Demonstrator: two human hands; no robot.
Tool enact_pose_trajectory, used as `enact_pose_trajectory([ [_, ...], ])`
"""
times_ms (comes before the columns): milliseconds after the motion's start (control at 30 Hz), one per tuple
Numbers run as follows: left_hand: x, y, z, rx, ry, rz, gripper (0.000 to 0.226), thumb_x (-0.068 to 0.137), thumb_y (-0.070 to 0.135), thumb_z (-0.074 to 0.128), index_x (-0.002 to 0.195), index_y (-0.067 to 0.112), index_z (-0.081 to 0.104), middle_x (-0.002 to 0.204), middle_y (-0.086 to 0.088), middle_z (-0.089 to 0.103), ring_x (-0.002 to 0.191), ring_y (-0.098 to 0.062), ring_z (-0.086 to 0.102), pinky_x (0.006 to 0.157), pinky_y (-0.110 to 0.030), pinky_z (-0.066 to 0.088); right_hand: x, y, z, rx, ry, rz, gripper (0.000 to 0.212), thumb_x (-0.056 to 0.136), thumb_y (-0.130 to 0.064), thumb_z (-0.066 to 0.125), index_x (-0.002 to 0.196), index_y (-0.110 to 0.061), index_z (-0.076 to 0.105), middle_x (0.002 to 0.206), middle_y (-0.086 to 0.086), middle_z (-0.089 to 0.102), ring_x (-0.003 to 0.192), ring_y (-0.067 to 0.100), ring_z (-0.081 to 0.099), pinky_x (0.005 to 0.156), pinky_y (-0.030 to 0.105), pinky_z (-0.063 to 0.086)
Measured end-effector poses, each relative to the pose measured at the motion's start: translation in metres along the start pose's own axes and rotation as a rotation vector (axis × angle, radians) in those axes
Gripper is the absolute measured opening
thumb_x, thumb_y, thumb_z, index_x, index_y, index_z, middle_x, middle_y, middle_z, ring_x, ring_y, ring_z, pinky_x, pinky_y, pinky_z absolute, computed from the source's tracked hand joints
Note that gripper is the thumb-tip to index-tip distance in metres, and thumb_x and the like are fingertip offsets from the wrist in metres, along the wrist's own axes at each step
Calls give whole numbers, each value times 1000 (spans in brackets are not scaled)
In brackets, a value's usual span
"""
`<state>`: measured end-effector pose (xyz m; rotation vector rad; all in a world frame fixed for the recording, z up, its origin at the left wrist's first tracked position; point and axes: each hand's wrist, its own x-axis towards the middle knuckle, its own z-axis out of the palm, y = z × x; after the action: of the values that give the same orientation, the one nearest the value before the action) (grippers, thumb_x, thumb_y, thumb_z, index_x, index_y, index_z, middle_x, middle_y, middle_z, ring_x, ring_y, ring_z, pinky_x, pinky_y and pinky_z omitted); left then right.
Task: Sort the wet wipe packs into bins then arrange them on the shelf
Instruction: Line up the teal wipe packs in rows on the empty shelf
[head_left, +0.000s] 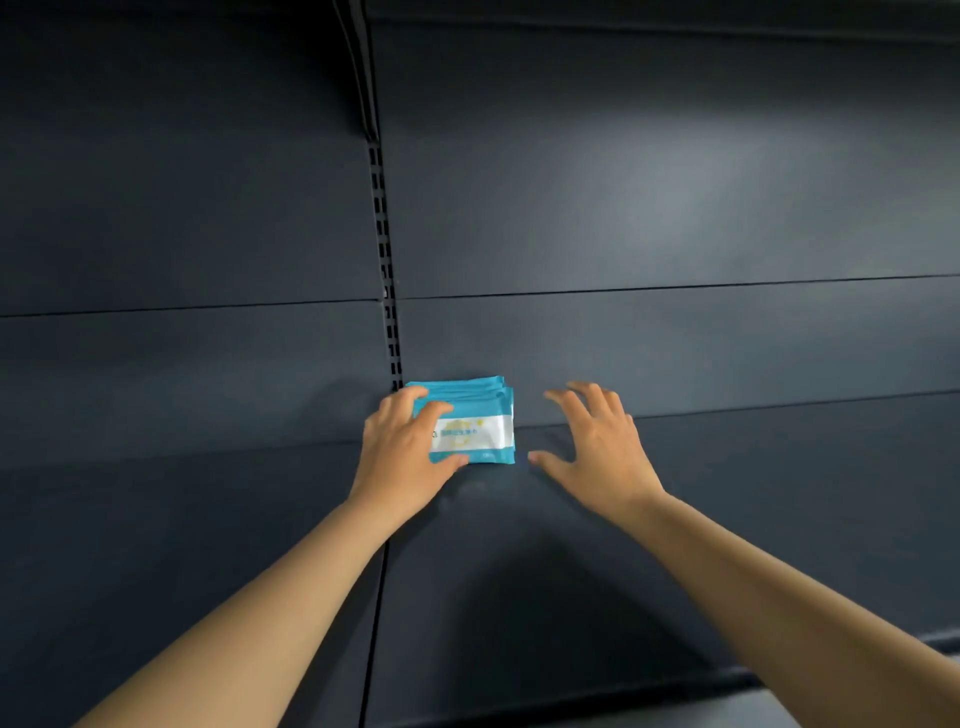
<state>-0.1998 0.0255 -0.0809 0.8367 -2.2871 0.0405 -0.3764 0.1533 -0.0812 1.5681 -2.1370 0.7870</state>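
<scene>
Blue and white wet wipe packs lie in a small stack on the dark shelf, close to its back wall. The left hand grips the stack's left end with curled fingers and thumb. The right hand hovers just beside it, fingers spread, holding nothing.

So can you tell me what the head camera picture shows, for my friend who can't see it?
A person's left hand grips a small stack of blue and white wet wipe packs at the back of a dark shelf. Their right hand hovers open just right of the stack, not touching it. A slotted upright runs up the back panel behind the packs.
</scene>
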Motion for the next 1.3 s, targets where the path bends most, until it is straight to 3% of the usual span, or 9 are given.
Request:
enact_pose_trajectory([
  [300,-99,118,-61,84,-39,86,56,85,47,61,133,23,46,136,3,37,130,-16,31,106,-29,23,-127,41,-117,-34,19,-143,57,82,-41,68,130,-17,50,135,2,43,124,23,38,101,40,37],
  [467,-179,171,-52,25,-89,81,49,84,40,65,126,18,53,124,0,46,117,-19,42,97,-30,33,-228,74,-131,11,-65,-350,43,77,-30,72,114,-16,57,117,4,56,104,26,53,83,42,50],
  [567,-228,189,-29,21,-137,59,44,76,33,75,112,13,61,125,-6,48,112,-24,49,94,-40,44,-283,96,-117,26,-170,-369,44,77,-32,73,115,-18,55,116,3,57,103,25,54,85,39,50],
  [767,-323,201,56,82,-173,142,47,60,24,85,101,12,64,117,-18,58,98,-32,63,74,-39,54,-378,149,-46,75,-352,-228,37,78,-40,57,110,-21,56,111,-1,57,96,22,55,77,39,53],
  [933,-407,191,146,43,-412,84,48,54,27,88,93,14,64,111,-10,55,91,-28,65,70,-36,55,-447,187,19,69,-526,-126,48,68,-34,79,109,-18,62,108,2,61,96,24,60,80,35,54],
  [1067,-472,178,219,19,-655,-32,53,51,34,90,95,15,66,97,-3,59,82,-23,65,63,-33,56,-496,213,73,86,-694,44,51,79,-35,71,124,-15,57,125,5,54,115,25,49,98,36,41],
  [1100,-485,175,234,17,-706,-85,52,56,35,87,99,15,66,98,-2,59,84,-23,65,65,-33,54,-506,218,86,96,-729,86,53,82,-37,68,128,-14,55,128,5,52,119,24,45,101,33,37],
  [1200,-514,167,273,3,-861,-241,51,84,40,64,128,18,49,121,-1,51,113,-21,51,90,-30,42,-527,229,124,137,-811,261,54,85,-38,64,132,-16,49,133,4,47,124,22,38,104,29,31],
  [1300,-525,160,302,-72,-918,-420,54,87,40,61,133,17,44,128,-2,49,119,-19,47,96,-31,40,-538,235,153,179,-852,471,52,84,-37,67,129,-18,50,130,5,49,120,22,43,99,30,36],
])
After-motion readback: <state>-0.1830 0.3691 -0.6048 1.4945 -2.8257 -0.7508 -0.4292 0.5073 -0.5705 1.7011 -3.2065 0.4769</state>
